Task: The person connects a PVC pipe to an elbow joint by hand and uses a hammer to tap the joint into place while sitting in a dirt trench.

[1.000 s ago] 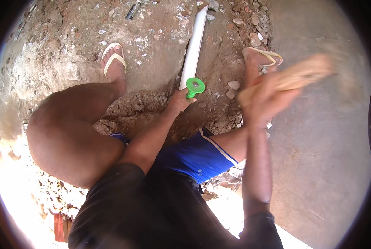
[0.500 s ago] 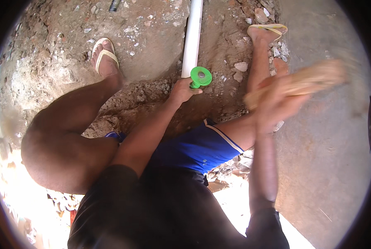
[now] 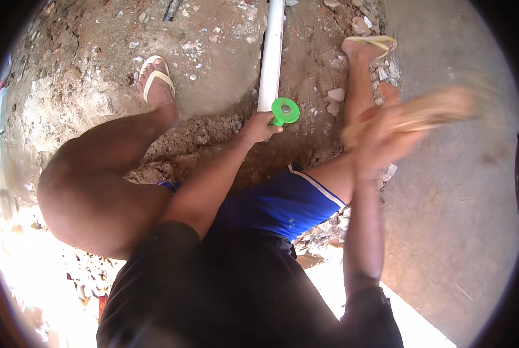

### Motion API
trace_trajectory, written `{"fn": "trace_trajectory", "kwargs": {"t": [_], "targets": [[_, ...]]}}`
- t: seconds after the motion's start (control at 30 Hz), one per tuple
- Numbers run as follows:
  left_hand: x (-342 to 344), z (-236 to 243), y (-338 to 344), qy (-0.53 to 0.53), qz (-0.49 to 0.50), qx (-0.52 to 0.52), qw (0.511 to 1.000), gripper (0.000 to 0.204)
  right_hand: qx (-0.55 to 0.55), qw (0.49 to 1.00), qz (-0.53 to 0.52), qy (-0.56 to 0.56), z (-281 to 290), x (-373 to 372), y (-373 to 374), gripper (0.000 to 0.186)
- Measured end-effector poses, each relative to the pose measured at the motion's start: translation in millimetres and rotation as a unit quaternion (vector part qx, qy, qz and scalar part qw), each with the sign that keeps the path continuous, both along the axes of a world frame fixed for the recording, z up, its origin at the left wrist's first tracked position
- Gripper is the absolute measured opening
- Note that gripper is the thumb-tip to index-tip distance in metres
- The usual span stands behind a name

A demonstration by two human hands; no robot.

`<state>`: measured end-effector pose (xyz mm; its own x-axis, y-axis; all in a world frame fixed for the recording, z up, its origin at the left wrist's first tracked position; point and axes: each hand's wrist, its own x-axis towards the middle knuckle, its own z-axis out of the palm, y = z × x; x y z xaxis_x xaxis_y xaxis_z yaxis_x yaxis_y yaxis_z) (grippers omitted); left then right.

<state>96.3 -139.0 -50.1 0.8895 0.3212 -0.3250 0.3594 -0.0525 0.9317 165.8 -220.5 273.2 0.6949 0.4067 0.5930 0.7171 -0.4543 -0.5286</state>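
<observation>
My left hand (image 3: 260, 127) is closed round a chisel with a round green hand guard (image 3: 286, 110); its grey metal head shows in the middle of the guard, facing up. The chisel's lower end is hidden. Just beyond my fingers lies the near end of a white plastic pipe (image 3: 272, 58), running away along the broken ground. My right hand (image 3: 381, 142) is out to the right over the ground's edge, smeared by motion. It grips a tan, wood-coloured piece (image 3: 439, 110) that is too blurred to make out fully.
Dug earth with loose stones (image 3: 336, 94) lies between my sandalled feet. A smooth concrete floor (image 3: 439, 232) fills the right side. Rubble (image 3: 323, 235) lies behind my thigh. A short dark rod (image 3: 170, 10) rests at the far left of the pipe.
The left hand, chisel and left leg sit slightly farther right in the picture. My left hand keeps its grip; the right hand and wooden piece stay blurred in nearly the same place.
</observation>
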Motion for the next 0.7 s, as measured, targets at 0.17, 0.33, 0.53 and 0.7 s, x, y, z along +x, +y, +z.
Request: {"fn": "trace_trajectory", "kwargs": {"t": [0.17, 0.33, 0.53, 0.7], "targets": [[-1.5, 1.4, -8.3, -0.061, 0.024, 0.113, 0.991, 0.045, -0.421, 0.791, -0.012, 0.444, -33.7, -18.4, -30.8, 0.047], [-14.6, 4.8, 8.8, 0.005, -0.008, 0.038, 0.999, 0.043, -0.054, 0.976, 0.022, 0.21, 79.7, -22.1, 21.1, 0.034], [-9.0, -7.9, 2.8, -0.049, -0.01, 0.099, 0.994, 0.042, -0.061, 0.993, 0.037, -0.096, 2.3, -45.3, 9.2, 0.03], [-7.6, 27.1, 1.1, -0.048, -0.036, 0.14, 0.988, 0.04, -0.238, 0.774, -0.083, 0.581, -104.6, -40.2, -78.0, 0.025]]}}
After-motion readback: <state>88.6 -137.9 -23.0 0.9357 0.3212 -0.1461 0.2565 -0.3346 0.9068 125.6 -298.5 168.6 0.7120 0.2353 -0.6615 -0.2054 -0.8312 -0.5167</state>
